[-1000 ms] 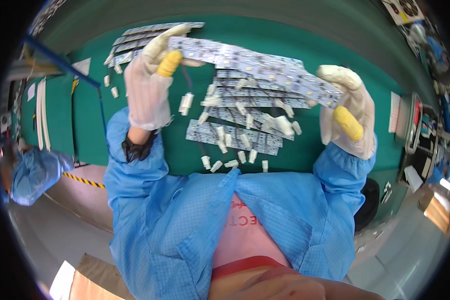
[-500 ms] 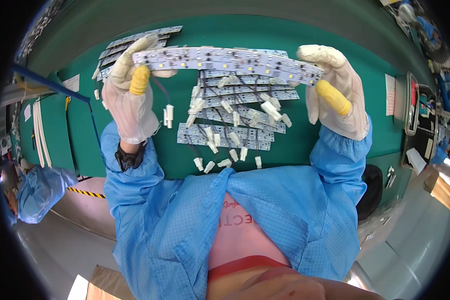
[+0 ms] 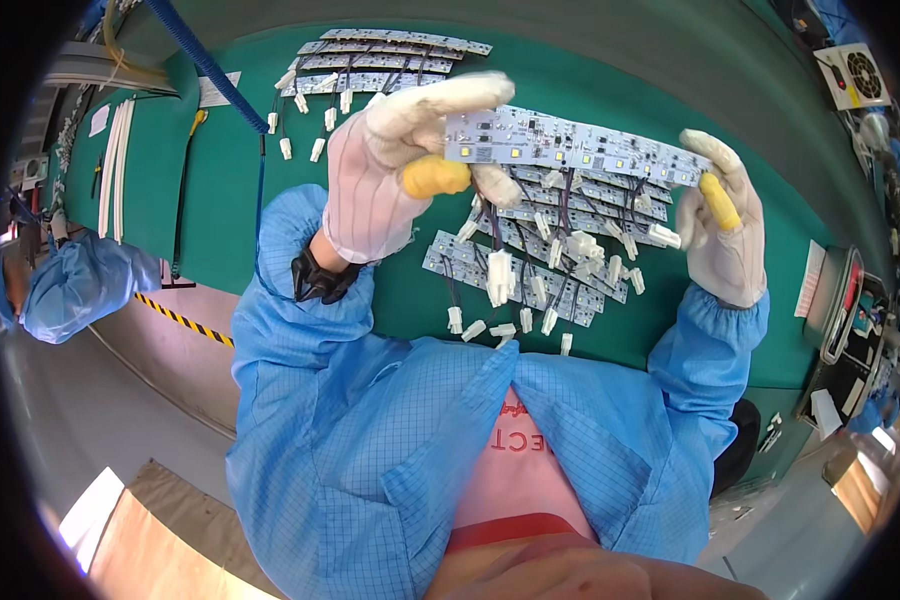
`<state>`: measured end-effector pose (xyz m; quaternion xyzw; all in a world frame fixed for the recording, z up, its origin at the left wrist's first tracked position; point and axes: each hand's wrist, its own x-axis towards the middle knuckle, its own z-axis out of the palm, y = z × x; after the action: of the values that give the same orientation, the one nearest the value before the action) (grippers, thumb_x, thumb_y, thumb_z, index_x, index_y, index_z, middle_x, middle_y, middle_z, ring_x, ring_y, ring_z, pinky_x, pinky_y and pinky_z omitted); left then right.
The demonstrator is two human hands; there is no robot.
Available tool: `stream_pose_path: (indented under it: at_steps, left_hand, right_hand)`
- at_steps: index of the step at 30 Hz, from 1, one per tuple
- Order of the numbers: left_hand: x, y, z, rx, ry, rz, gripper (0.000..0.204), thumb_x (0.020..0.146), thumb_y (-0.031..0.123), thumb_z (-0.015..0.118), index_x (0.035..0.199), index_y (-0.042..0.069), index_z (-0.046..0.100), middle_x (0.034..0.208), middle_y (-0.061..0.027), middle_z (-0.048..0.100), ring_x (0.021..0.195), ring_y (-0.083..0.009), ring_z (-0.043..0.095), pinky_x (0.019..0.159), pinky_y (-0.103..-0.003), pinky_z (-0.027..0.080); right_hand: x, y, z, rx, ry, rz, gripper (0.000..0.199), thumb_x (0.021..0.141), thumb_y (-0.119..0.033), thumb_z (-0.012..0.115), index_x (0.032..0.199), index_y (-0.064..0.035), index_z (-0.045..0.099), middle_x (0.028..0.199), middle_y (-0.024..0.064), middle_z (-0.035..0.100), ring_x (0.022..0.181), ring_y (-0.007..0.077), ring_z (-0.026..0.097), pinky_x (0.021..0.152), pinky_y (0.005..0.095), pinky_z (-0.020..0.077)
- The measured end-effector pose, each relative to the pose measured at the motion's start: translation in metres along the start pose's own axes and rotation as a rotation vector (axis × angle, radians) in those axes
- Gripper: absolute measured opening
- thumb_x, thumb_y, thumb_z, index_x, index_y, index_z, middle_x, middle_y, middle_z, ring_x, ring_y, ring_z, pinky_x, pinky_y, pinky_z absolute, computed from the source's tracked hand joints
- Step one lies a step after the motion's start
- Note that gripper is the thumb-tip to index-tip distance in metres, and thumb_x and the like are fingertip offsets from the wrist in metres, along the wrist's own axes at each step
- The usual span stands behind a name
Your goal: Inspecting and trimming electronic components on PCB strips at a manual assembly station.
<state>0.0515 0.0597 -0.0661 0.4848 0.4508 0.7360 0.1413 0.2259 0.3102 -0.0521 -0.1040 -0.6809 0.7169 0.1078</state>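
Note:
Between my two gloved hands I hold up a long white LED circuit board (image 3: 580, 143), dotted with small chips and yellowish LEDs. My left hand (image 3: 410, 160), thumb in a yellow finger cot, pinches its left end. Its right end is gripped by my right hand (image 3: 720, 215), whose thumb also wears a yellow cot. A white plug connector (image 3: 500, 278) on dark wires hangs below the board. Beneath lies a stack of similar LED boards (image 3: 460, 262) with several white connectors and dark wires spread over them. The raised board partly hides this stack.
Another group of LED boards (image 3: 370, 62) lies farther back on the green mat (image 3: 215, 190). A blue coiled cord (image 3: 205, 60) crosses the left side. White strips (image 3: 116, 170) and a black cable (image 3: 185, 190) lie at left. At right stands a metal-rimmed tray (image 3: 838, 305). A co-worker's blue sleeve (image 3: 85, 290) shows far left.
The view has shifted, with the bench scene turned slightly. Both hands still hold the board; its left end now sits closer in my left hand, and the rear board group shows more fully.

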Motion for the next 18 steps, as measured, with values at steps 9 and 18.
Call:
stream_pose_path:
  at_steps: [9,18]
  left_hand:
    - [-0.001,-0.009,-0.011,0.726,0.164,-0.360,0.025,0.080,-0.006,0.056,0.104,0.000,0.063,0.091,-0.0096,0.069,0.077,-0.0109,0.064,0.071,-0.024,0.049]
    - [0.006,-0.012,-0.002,0.648,0.174,-0.374,0.047,0.098,0.038,0.040,0.115,-0.001,0.060,0.075,-0.0078,0.069,0.075,-0.0103,0.061,0.067,-0.022,0.045]
  right_hand:
    - [-0.015,-0.008,-0.014,0.146,0.055,0.076,0.060,0.077,-0.045,0.071,0.110,0.0021,0.051,0.086,0.0100,0.061,0.052,0.0091,0.053,0.045,0.0180,0.0398]
    - [-0.021,-0.003,-0.013,0.079,0.096,0.062,0.034,0.095,-0.029,0.051,0.107,0.0024,0.050,0.063,0.0131,0.058,0.031,0.0092,0.042,0.030,0.0172,0.0305]
